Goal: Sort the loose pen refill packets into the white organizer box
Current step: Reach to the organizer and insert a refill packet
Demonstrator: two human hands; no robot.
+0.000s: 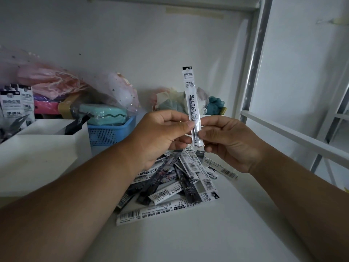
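Progress: early, by the look of it | left grip (160,133) and right grip (224,140) both pinch one upright refill packet (191,103); loose pile (177,178) below them on surface; white organizer box (43,146) left, few packets inside

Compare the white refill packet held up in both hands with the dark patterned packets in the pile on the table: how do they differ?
The slim white refill packet stands upright, pinched by the left hand and right hand; the dark patterned packets lie flat and crisscrossed, untouched. One is pale with black characters, the others near-black. Both are long, narrow sleeves.
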